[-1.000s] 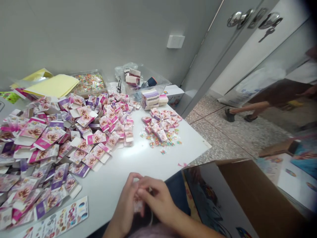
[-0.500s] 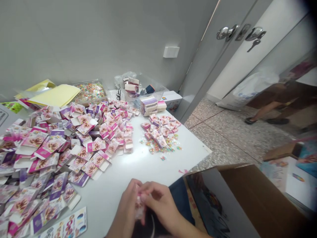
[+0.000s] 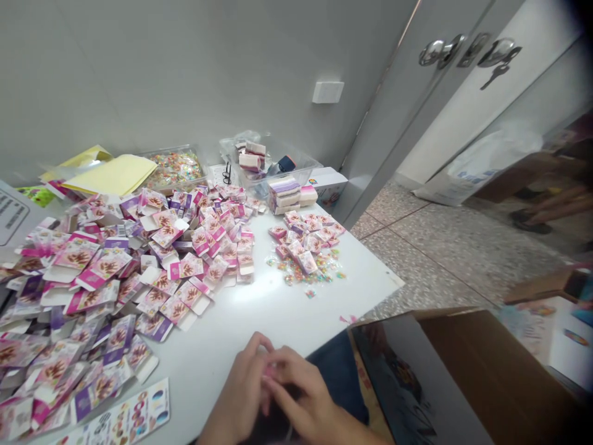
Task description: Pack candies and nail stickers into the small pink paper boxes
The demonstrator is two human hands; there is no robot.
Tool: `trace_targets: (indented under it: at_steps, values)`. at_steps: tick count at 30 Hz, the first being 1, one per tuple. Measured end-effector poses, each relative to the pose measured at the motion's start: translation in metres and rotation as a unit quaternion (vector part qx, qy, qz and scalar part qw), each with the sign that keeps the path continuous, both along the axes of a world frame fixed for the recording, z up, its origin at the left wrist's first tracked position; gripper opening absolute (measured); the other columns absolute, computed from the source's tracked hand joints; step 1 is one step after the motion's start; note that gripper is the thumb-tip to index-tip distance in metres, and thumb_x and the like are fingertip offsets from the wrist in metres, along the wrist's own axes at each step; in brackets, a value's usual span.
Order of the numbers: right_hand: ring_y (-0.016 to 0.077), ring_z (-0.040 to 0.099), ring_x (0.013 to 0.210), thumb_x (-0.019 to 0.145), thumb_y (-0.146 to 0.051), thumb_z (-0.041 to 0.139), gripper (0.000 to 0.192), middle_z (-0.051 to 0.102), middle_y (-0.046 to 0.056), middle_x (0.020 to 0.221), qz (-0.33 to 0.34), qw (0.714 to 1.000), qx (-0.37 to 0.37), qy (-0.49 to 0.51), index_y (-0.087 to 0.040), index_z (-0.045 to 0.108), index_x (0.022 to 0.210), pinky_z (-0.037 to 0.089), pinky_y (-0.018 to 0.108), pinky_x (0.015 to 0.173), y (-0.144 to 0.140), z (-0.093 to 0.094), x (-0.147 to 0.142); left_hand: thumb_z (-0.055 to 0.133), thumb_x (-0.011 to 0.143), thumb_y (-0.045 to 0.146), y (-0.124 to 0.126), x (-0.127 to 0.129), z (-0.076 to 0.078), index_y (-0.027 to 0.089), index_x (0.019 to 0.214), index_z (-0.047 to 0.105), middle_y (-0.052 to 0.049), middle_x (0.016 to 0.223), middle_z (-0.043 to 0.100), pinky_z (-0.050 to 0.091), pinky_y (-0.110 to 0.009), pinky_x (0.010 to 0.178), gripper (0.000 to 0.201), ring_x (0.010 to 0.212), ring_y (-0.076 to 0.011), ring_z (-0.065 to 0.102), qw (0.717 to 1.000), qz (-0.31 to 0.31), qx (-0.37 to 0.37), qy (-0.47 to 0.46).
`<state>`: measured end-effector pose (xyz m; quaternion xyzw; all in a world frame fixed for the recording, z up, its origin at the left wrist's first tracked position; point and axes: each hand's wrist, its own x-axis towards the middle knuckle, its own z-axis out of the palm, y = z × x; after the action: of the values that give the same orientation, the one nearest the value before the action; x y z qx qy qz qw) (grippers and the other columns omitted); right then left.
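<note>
At the near table edge, my left hand (image 3: 246, 383) and my right hand (image 3: 299, 378) meet with fingers closed around a small pink printed box (image 3: 269, 372). Only a bit of its pink shows between the fingertips; the rest is covered by my hands. Beyond them lies a cluster of small closed pink boxes (image 3: 306, 261), with tiny clear packets of coloured beads (image 3: 327, 270) around and in front of it. A wide heap of small pink and purple boxes (image 3: 109, 266), many with flaps up, spreads over the table to my left.
A clear tub of bead packets (image 3: 178, 170), yellow paper (image 3: 111, 175), bundled stacks of card (image 3: 285, 194) and a clear bin (image 3: 296, 167) stand by the wall. A large open carton (image 3: 482, 358) is at my right. A person's legs show near the white sack (image 3: 482, 167).
The view has shifted a little, so the table things sit slightly further right. My fingers now cover more of the small box. The person at the far right has moved.
</note>
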<state>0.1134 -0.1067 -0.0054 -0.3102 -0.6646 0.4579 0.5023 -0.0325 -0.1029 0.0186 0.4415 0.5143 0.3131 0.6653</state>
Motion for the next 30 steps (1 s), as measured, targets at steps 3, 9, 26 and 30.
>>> trace_targets:
  at_steps: [3, 9, 26, 30]
  values:
    - [0.0107, 0.062, 0.054, 0.093, -0.016, 0.053, 0.013, 0.065, 0.009, 0.099, -0.021, 0.995, -0.071, 0.06, -0.021, 0.065, 0.094, 0.054, 0.025, 0.051, -0.006, -0.002, -0.008, 0.04, 0.093, 0.058, 0.001, 0.0, -0.002, 0.021, 0.096, 0.05, 0.005, 0.06, 0.047, 0.033, -0.02, 0.045, 0.038, 0.048, -0.0101, 0.042, 0.999, -0.003, -0.008, -0.035]
    - [0.0199, 0.066, 0.082, 0.091, -0.009, 0.053, 0.02, 0.068, 0.01, 0.096, -0.102, 0.993, 0.057, 0.005, -0.021, 0.068, 0.095, 0.055, 0.033, 0.071, -0.004, 0.006, -0.017, 0.04, 0.091, 0.063, 0.005, 0.005, 0.001, 0.022, 0.095, 0.048, 0.004, 0.064, 0.052, 0.033, -0.019, 0.042, 0.042, 0.047, -0.0097, 0.043, 0.995, 0.07, -0.007, -0.072]
    - [0.0228, 0.061, 0.093, 0.086, -0.001, 0.049, 0.057, 0.066, 0.012, 0.118, -0.058, 0.977, 0.178, -0.103, -0.027, 0.053, 0.136, 0.053, 0.04, 0.079, 0.005, 0.006, -0.015, 0.028, 0.086, 0.076, 0.005, 0.001, -0.002, 0.02, 0.076, 0.047, 0.004, 0.061, 0.045, 0.032, -0.02, 0.049, 0.06, 0.054, -0.0108, 0.041, 0.986, 0.141, -0.077, -0.046]
    - [0.021, 0.065, 0.089, 0.091, -0.012, 0.053, 0.034, 0.071, 0.008, 0.1, -0.015, 0.994, 0.033, -0.102, -0.026, 0.065, 0.12, 0.054, 0.037, 0.08, 0.003, 0.012, -0.015, 0.025, 0.086, 0.078, 0.002, 0.002, -0.009, 0.022, 0.084, 0.045, 0.006, 0.055, 0.048, 0.026, -0.017, 0.041, 0.06, 0.042, -0.0081, 0.036, 0.985, 0.13, -0.081, -0.076]
